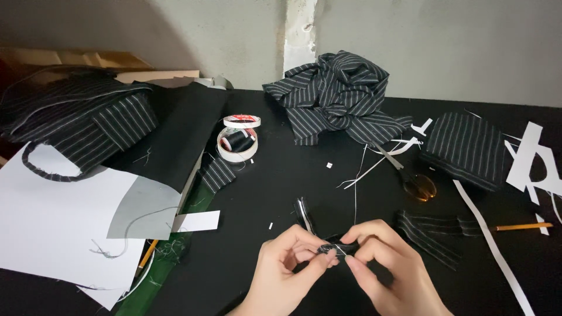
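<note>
Left hand (287,269) and right hand (383,263) both pinched on small striped fabric piece (335,248); thread spool (239,139) inside tape roll (236,146).

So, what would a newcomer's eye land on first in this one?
Probably the two hands low in the middle: the left hand and right hand pinch a small striped scrap between their fingertips. Next, the crumpled heap of striped cloth at the back of the black table, and the white paper spread at the left.
</note>
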